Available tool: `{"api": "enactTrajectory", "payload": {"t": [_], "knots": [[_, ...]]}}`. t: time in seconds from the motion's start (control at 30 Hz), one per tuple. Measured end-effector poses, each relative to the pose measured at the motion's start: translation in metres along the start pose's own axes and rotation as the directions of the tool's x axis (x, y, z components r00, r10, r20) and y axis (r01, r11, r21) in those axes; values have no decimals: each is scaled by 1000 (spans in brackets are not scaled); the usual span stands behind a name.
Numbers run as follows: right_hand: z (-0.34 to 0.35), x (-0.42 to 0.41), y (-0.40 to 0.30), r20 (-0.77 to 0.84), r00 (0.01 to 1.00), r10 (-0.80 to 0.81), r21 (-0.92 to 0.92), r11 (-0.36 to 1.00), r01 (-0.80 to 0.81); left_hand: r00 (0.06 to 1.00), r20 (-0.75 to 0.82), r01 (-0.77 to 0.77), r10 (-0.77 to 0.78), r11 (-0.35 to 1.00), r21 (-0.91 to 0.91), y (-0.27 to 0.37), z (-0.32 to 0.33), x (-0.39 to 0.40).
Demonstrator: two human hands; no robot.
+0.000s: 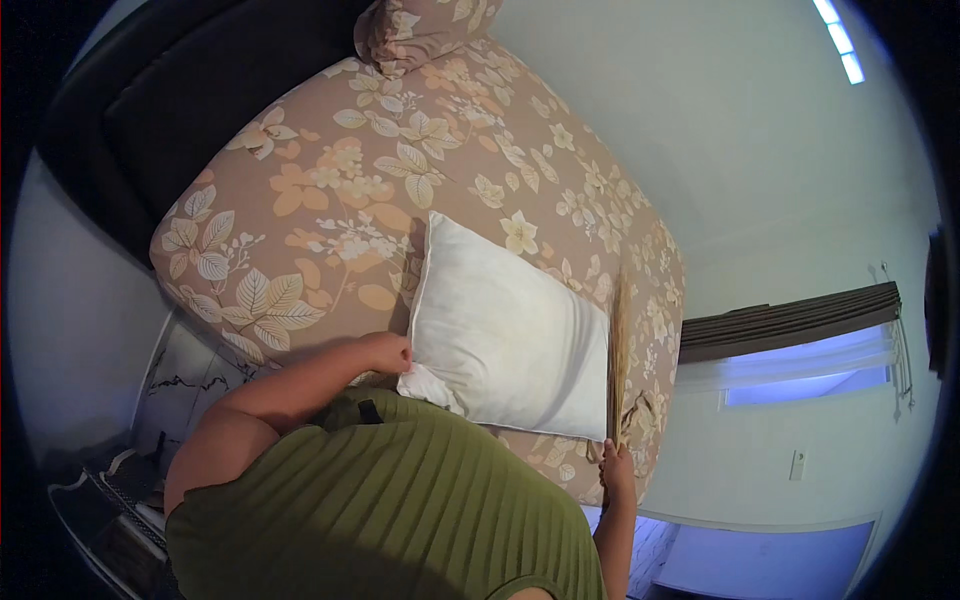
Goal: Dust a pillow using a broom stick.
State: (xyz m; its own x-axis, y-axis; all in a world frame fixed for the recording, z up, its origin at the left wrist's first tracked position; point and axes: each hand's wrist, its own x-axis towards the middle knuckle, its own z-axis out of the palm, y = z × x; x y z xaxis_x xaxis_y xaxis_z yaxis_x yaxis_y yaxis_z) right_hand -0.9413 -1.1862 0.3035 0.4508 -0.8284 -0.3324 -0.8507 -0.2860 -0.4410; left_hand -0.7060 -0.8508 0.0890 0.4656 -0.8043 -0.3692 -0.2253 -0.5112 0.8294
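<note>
A plain white pillow (510, 330) lies before me near the side of the bed, close to my body. My left hand (386, 352) pinches the pillow at its near left corner, where the cloth is gathered. In my right hand (617, 469) is a bundle of thin straw-coloured sticks, a stick broom (618, 360), gripped at its lower end. Its bristles point away from me along the pillow's right edge. Beneath both lies a brown fitted sheet (300, 247) printed with leaves and flowers.
A dark padded headboard (187, 97) stands at the left, with a matching floral pillow (427, 30) at the far corner. White wall (750, 150) borders the far side. A dark curtain (787, 319) hangs at a window on the right. Marble-patterned floor (187, 367) shows at lower left.
</note>
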Motion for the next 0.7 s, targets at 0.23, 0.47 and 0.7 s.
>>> {"api": "enactTrajectory", "payload": {"t": [0.23, 0.47, 0.7], "knots": [[27, -36, 13, 542, 824, -163, -98, 962, 255, 889, -125, -379, 440, 861, 338, 53, -1, 31], [5, -12, 50, -6, 992, 122, 104, 987, -121, 797, -205, -321, 567, 687, 652, 106, 14, 62], [43, -48, 38, 361, 926, -110, 4, 993, 116, 945, 7, -243, 328, 683, 688, 95, 47, 92]]}}
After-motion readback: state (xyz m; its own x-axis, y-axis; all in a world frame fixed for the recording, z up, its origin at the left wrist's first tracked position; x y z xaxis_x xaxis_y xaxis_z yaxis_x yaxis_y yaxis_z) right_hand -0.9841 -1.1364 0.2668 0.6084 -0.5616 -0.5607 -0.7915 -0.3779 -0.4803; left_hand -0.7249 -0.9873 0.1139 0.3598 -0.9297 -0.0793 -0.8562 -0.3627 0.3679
